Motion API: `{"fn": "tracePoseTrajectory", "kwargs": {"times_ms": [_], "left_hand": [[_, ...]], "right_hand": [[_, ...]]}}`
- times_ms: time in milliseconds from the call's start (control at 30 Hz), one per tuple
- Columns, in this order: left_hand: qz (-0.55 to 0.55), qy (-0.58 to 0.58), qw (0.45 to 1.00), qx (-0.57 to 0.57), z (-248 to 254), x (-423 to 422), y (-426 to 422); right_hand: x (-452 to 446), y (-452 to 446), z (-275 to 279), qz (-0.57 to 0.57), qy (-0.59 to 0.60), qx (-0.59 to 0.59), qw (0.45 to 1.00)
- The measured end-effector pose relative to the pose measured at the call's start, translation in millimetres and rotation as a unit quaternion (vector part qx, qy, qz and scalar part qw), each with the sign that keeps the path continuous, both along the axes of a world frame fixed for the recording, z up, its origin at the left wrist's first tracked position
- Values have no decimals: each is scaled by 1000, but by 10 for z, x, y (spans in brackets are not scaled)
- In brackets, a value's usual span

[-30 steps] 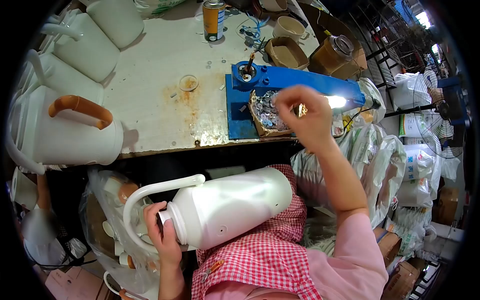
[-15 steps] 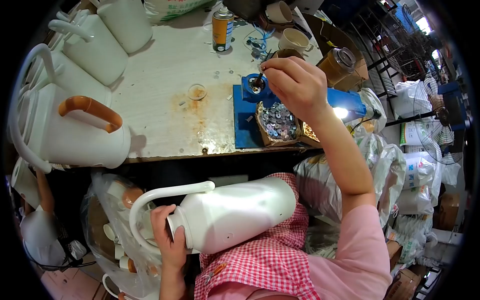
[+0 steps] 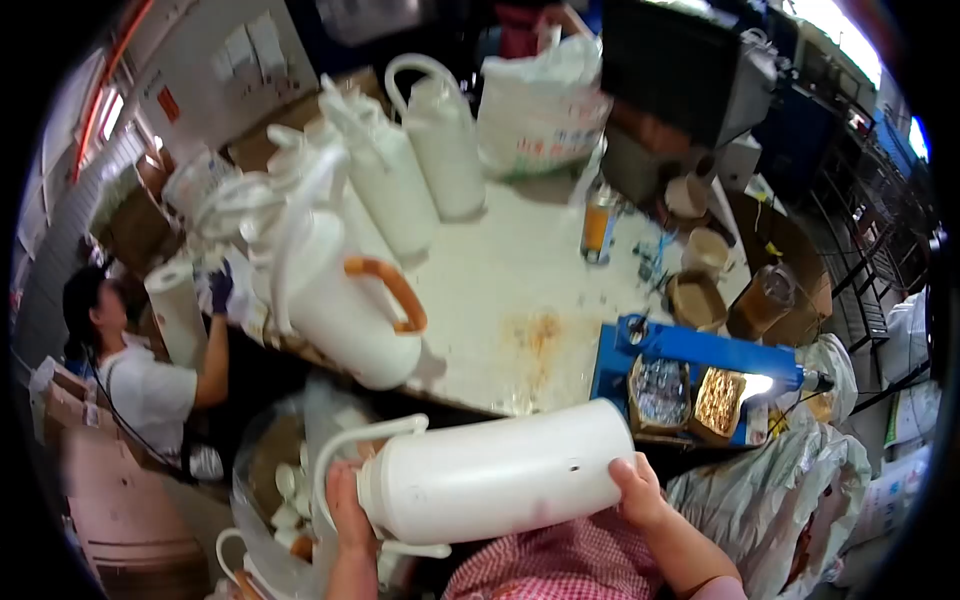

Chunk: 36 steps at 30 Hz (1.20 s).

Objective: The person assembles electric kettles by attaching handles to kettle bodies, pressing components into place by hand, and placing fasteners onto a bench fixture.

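Note:
A white thermos flask (image 3: pixel 500 475) lies on its side across my lap, its neck to the left and its base to the right. Small holes show in its side, and a white curved handle (image 3: pixel 375 430) arches out near the neck. My left hand (image 3: pixel 352 510) is wrapped round the neck. At the other end my right hand (image 3: pixel 640 492) grips the base, thumb on the near side. Just beyond the base, at the bench edge, stands a blue press tool (image 3: pixel 700 350). Beside it are a box of grey metal washers (image 3: pixel 660 390) and a box of brass-coloured small parts (image 3: pixel 718 398).
Several white flasks stand on the left of the bench (image 3: pixel 480 310), one with a brown handle (image 3: pixel 390 290). A spray can (image 3: pixel 598 225) and bowls are at the back. A co-worker (image 3: pixel 150 380) sits at left. Plastic sacks (image 3: pixel 770 500) lie at right.
My right hand has come down from the blue tool and taken hold of the flask's base. The flask has turned about its length. My view has swung left and up, bringing a co-worker into sight.

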<state>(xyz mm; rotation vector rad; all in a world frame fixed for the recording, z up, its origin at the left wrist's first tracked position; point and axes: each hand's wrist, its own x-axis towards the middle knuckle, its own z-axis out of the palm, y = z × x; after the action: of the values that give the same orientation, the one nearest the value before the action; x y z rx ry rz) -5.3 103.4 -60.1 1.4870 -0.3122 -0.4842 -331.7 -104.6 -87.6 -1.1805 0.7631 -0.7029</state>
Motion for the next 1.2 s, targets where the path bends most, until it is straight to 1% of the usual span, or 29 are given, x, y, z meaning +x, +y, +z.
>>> {"fn": "tracePoseTrajectory", "kwargs": {"times_ms": [33, 100, 133, 167, 200, 233, 267, 333, 367, 400, 433, 467, 500, 533, 567, 600, 633, 733, 767, 800, 833, 867, 900, 967, 1033, 1067, 1100, 1200], "left_hand": [[-12, -13, 1000, -16, 11, 27, 12], [19, 33, 999, 39, 39, 122, -14], [7, 27, 999, 41, 72, 176, -8], [12, 29, 999, 6, 87, 181, 0], [19, 38, 999, -24, 63, 185, 22], [-21, 29, 999, -9, 54, 225, 66], [-63, 25, 998, 16, 75, 274, 118], [-153, -47, 987, 28, 196, 409, 23], [-151, -42, 987, 42, 342, 397, -130], [-152, -36, 987, 37, 398, 502, -254], [-190, -88, 978, 25, 360, 732, -396], [-166, -75, 982, 43, 344, 938, -547], [-178, -203, 959, 83, 374, 1027, -694], [-169, -329, 921, 121, 405, 1115, -839], [-154, -289, 939, 108, 506, 1049, -1039], [-155, -289, 939, 106, 564, 1001, -1198], [-180, -286, 937, 84, 606, 944, -1319], [-278, -272, 921, 30, 668, 694, -1732], [-250, -351, 900, 71, 749, 520, -1868], [-253, -290, 920, 77, 786, 335, -2028], [-291, -307, 905, 53, 803, 229, -2150], [-294, -273, 915, 41, 852, 33, -2278], [-323, -286, 902, 20, 805, 6, -2407], [-317, -292, 902, 22, 840, -263, -2605], [-368, -276, 888, 3, 708, -347, -2773], [-379, -305, 873, -6, 671, -412, -2827], [-388, -267, 882, 1, 656, -524, -2858], [-411, -235, 881, -19, 527, -695, -2971]], "right_hand": [[56, 26, 152, 22, -13, 69, 997], [245, -115, 478, 51, 81, -3, 995], [342, -102, 500, 52, 57, 19, 997], [395, -80, 573, 44, 44, -11, 998], [477, -129, 576, 40, 70, -73, 994], [566, -219, 473, 21, 54, -152, 987], [619, -313, 576, 14, 65, -164, 984], [731, -510, 637, 2, -19, -145, 989], [745, -588, 783, -11, -13, -199, 980], [750, -635, 910, -16, 0, -190, 982], [801, -686, 935, -45, -8, -201, 978], [821, -737, 1009, -66, -9, -206, 976], [835, -787, 1069, -85, -12, -210, 974], [829, -847, 1058, -96, -50, -181, 978], [802, -912, 1043, -106, -88, -156, 978], [718, -938, 1103, -117, -93, -155, 977], [640, -960, 1120, -138, -108, -155, 972], [283, -1070, 1141, -164, -89, -149, 971], [152, -1128, 1123, -168, -85, -141, 972], [48, -1200, 1059, -189, -80, -151, 967], [-74, -1230, 1040, -197, -84, -147, 966], [-185, -1245, 1019, -215, -79, -146, 962], [-306, -1280, 1002, -235, -74, -147, 958], [-574, -1385, 883, -260, -69, -147, 952], [-799, -1423, 854, -264, -73, -135, 952], [-887, -1429, 832, -270, -70, -136, 951], [-968, -1431, 815, -275, -66, -137, 949], [-1198, -1457, 712, -288, -54, -137, 946]]}}
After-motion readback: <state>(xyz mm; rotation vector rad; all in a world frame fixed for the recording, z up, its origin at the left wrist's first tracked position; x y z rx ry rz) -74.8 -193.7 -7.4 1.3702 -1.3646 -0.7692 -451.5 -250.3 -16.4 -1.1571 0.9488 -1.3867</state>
